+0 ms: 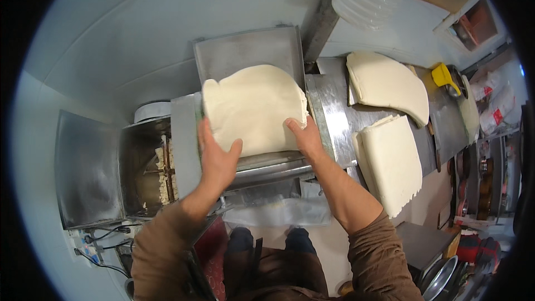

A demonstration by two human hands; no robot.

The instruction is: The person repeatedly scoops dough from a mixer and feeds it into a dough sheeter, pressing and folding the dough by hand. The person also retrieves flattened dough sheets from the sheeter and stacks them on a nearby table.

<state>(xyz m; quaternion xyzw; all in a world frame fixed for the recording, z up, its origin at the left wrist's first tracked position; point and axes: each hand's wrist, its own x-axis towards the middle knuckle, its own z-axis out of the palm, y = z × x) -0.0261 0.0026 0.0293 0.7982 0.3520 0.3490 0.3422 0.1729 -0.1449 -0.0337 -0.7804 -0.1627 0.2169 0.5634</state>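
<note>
A thick folded slab of pale dough (257, 108) lies before me on a metal machine, partly over a raised metal plate (246, 52) at its back. My left hand (219, 161) is at the slab's front left corner, slightly blurred, fingers along the left side and thumb apart at the front edge. Whether it grips the dough cannot be made out. On the right edge, my right hand (308, 136) holds the slab, its thumb on top and its fingers hidden behind the ragged side. A metal bar (273, 171) runs along the machine's front.
To the right, a metal worktop (334, 113) bears a curved dough slab (386, 83) and a folded one (391, 163) overhanging the front. A yellow scoop (445, 77) sits beyond. At left stands an open metal mixer (142, 167) with dough scraps inside; power cords (104, 255) hang below.
</note>
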